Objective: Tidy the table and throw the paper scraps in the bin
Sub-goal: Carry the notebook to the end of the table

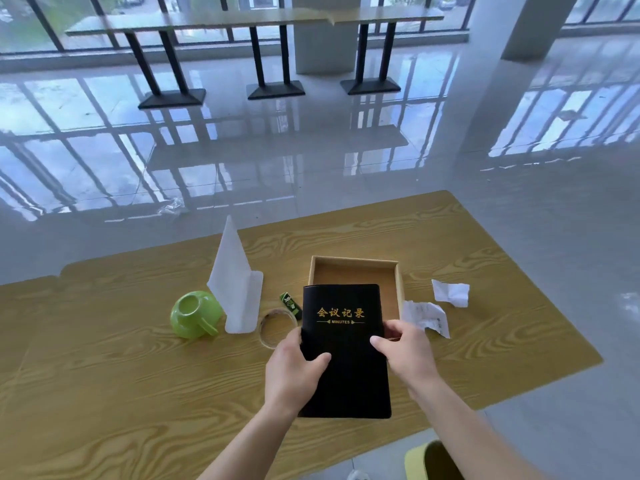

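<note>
A black notebook with gold lettering is held above the wooden table, its far end over the open cardboard box. My left hand grips its left edge, thumb on the cover. My right hand grips its right edge. Two crumpled paper scraps lie to the right of the box: one beside its wall, another farther right. A yellow-green bin shows at the bottom edge, below the table.
A green cup lies on its side at the left. Beside it stands a white bookend. A tape roll and a small green pack lie left of the notebook. Glossy floor and a long table lie beyond.
</note>
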`<state>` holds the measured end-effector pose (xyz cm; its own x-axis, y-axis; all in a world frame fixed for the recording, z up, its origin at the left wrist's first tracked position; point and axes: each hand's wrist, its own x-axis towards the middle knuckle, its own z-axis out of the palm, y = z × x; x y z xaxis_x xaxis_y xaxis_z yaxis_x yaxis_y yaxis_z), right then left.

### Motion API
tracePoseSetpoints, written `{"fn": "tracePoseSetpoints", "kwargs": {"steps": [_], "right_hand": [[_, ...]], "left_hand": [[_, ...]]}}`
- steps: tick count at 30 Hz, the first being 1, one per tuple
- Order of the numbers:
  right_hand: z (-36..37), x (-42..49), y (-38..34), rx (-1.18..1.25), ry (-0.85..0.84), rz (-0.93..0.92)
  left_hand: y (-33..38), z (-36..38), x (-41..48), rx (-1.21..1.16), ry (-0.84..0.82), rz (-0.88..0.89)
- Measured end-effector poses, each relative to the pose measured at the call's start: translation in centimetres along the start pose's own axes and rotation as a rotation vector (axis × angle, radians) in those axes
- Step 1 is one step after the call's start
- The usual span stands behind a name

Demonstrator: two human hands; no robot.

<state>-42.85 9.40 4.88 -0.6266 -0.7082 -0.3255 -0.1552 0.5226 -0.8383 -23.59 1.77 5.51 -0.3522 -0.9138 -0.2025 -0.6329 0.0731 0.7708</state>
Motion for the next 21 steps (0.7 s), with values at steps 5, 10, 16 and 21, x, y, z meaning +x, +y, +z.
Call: {"fn": "tracePoseSetpoints", "kwargs": {"steps": [5,10,16,21], "right_hand": [[-2.0,0.3,-0.6,0.064,0.125,0.071],[-4.3,1.0,-0.8,0.108,0.205,0.120],[-8.7,3.6,-0.1,0.097,0.275,0.136],[-13.7,8.0,1.5,0.073,0.303,0.149]], "left_hand": [[2.1,1.0,3.2,0.044,-0.120,0.107],[4.6,2.5,5.2,0.065,-0.210,0.147],[8.2,6.2,7.3,0.038,-0.309,0.184],[12.5,11.1,9.8,0.046,-0.324,0.199]]}}
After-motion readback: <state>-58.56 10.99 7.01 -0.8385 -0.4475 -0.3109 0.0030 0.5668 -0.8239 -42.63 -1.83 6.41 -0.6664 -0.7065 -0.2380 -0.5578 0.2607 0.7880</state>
